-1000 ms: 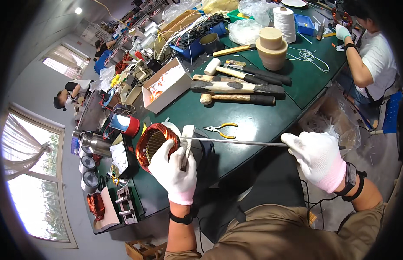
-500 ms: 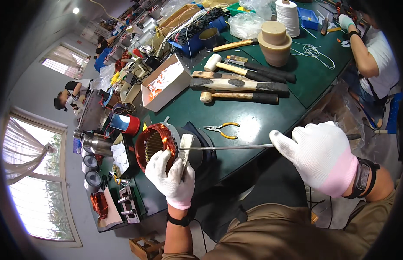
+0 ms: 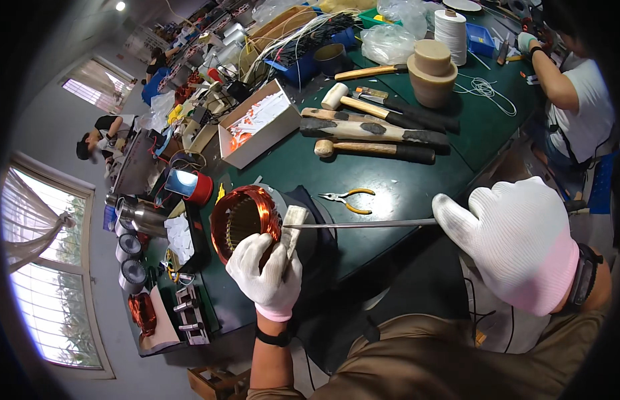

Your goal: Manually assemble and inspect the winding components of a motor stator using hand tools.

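Observation:
A motor stator [image 3: 262, 208] with copper windings lies on its side on the green bench, its round opening toward the left. My left hand [image 3: 266, 272], in a white glove, is closed on a pale, flat strip [image 3: 294, 225] held upright at the stator's right edge. My right hand [image 3: 510, 243], also gloved, is a fist around a long thin metal rod [image 3: 370, 225]. The rod runs level to the left, and its far end meets the strip close to the windings. The rod's grip end is hidden in my fist. Behind the rod lie pliers [image 3: 350, 200] with yellow handles.
Several mallets [image 3: 376, 131] lie beyond the pliers, beside a white box [image 3: 256, 130] of paper pieces. A stepped tan block [image 3: 432, 75] and a thread spool [image 3: 450, 37] stand farther back. Another copper coil [image 3: 142, 313] sits at near left. A co-worker [image 3: 576, 93] is at right.
My right hand has shifted right and looks larger, with more of the rod's length tilted slightly upward to the right. My left hand stays on the strip beside the stator. The whole view has shifted slightly.

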### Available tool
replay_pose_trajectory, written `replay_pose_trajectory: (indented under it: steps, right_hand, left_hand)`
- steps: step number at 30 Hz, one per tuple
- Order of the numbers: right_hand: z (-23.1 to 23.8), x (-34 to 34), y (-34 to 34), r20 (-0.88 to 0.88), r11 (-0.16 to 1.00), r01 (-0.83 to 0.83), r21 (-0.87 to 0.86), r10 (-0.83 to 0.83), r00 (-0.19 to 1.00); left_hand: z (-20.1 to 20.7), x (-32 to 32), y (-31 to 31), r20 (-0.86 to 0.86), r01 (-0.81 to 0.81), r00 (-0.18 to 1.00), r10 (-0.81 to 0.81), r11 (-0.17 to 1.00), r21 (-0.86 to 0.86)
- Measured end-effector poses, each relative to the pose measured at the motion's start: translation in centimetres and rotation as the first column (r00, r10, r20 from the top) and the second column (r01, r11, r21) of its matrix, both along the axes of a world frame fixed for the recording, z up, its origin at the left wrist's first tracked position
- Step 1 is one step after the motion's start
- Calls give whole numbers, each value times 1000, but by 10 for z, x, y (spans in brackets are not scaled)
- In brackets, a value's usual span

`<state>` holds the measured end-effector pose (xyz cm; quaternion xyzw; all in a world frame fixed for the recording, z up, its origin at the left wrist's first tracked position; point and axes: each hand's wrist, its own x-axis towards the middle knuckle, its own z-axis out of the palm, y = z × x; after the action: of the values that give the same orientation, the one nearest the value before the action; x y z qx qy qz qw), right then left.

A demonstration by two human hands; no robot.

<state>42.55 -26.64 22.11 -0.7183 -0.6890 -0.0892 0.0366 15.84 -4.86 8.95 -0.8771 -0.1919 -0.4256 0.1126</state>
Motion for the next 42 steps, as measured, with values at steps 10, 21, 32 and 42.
replay_pose_trajectory:
  steps: [10, 21, 32, 42]
  right_hand:
    - [11, -8, 2, 88, 1000, 2, -29, 0, 996]
    - [2, -26, 12, 20, 996, 12, -94, -10, 1000]
    - [-29, -48, 31, -92, 999, 33, -32, -36, 995]
    - [0, -56, 33, -44, 998, 20, -56, -23, 999]
  left_hand:
    - [7, -6, -1, -9, 52, 999, -53, 993, -104]
    - [8, -5, 0, -8, 83, 996, -85, 988, -131]
    - [1, 9, -2, 27, -7, 1000, 8, 999, -39]
    - [0, 13, 2, 12, -50, 999, 49, 997, 56]
